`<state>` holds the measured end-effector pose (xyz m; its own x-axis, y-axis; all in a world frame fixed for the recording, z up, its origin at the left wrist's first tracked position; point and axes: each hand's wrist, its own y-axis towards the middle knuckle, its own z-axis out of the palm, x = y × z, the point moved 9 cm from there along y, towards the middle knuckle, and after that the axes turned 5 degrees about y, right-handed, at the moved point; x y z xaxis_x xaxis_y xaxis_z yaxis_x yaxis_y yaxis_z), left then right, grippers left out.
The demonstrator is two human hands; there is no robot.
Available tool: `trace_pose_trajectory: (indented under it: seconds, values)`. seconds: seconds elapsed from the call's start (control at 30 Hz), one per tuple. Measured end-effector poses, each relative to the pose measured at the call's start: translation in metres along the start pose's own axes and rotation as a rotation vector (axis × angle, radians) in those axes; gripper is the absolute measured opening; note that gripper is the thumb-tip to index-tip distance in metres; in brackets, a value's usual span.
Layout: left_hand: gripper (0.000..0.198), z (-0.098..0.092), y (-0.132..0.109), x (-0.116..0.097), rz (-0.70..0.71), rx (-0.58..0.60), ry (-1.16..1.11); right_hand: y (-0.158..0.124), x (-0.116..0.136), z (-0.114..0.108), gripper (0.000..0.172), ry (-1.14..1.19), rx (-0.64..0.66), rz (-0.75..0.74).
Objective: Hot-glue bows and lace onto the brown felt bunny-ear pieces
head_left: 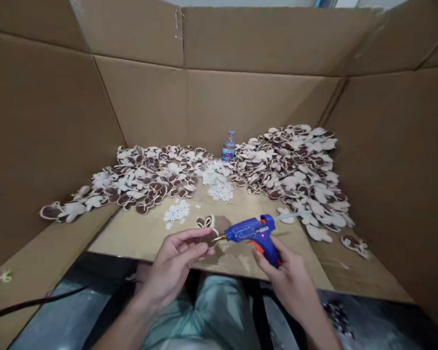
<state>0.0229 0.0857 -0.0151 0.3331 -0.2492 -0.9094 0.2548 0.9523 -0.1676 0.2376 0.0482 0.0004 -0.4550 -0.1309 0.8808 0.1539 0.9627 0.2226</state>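
Observation:
Between its thumb and fingers my left hand (180,255) pinches a brown felt bunny-shaped piece (212,238) with cream edging and looped ears. My right hand (290,270) is wrapped round the handle of a blue hot glue gun (251,230) with an orange trigger and a lit red light. The gun's brass nozzle meets or nearly meets the brown face of the piece; I cannot tell if they touch. A pale glue stick (294,214) juts from the gun's rear. Just beyond the left hand lie small white cut-out pieces (177,212).
Heaps of brown-and-white bunny pieces rise at the left (149,177) and right (295,165). Between them are more white cut-outs (219,183) and a plastic bottle (228,146). Tall cardboard walls (263,43) surround the cardboard work surface (131,233). A black cable (40,301) runs at lower left.

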Motion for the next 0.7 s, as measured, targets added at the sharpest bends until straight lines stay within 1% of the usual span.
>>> trace_pose_trajectory:
  seconds: [0.17,0.47,0.6,0.7]
  values:
    - [0.025,0.0,0.003,-0.001,0.01,0.013,-0.006,0.004,0.001,0.001,0.021,-0.024,-0.011,0.001]
    - [0.027,-0.003,0.003,-0.003,0.035,0.021,-0.027,0.0,0.003,-0.001,0.025,-0.056,-0.04,0.014]
    - [0.026,-0.005,0.004,-0.006,0.058,0.014,-0.016,0.002,-0.01,-0.004,0.034,-0.106,-0.053,0.076]
    - [0.027,-0.014,0.003,-0.009,0.074,-0.014,0.007,0.011,-0.026,-0.01,0.036,-0.2,-0.069,0.113]
